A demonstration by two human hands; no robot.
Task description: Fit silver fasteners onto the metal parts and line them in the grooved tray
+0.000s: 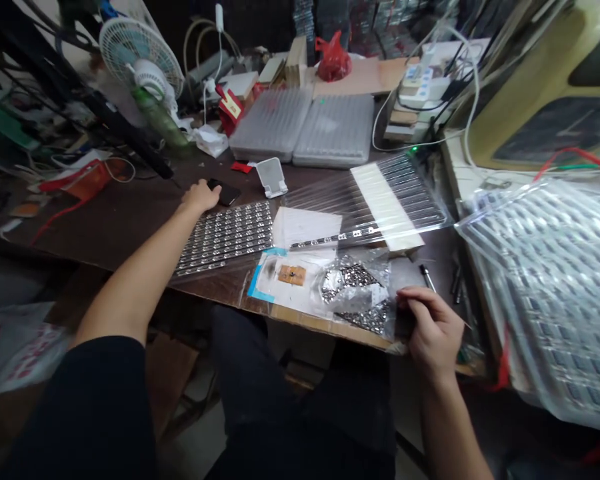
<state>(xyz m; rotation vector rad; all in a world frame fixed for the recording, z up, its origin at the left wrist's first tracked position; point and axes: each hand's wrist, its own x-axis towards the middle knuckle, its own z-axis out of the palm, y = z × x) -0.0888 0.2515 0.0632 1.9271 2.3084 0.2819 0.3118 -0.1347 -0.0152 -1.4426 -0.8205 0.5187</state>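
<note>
Out at the left, my left hand point(200, 197) has its fingers curled at the near end of a flat black object point(225, 192) that looks like a phone. My right hand point(434, 327) is closed at the table's front edge, beside a clear plastic bag point(363, 297) of small shiny metal parts; a thin pointed tip shows by its wrist side, but what the fingers hold is hidden. Between the hands lie a tray of metal parts in rows point(230, 233), a small brown block point(292, 275) on a blue-taped white sheet, and a dark strip point(333, 239) with several metal pieces.
A clear ribbed tray point(415, 193) with a cream strip point(387, 207) lies right of centre. Lidded plastic trays point(334, 130), a white stand point(271, 177) and a fan point(143, 57) are farther back. Filled blister trays point(555, 287) are stacked at the right.
</note>
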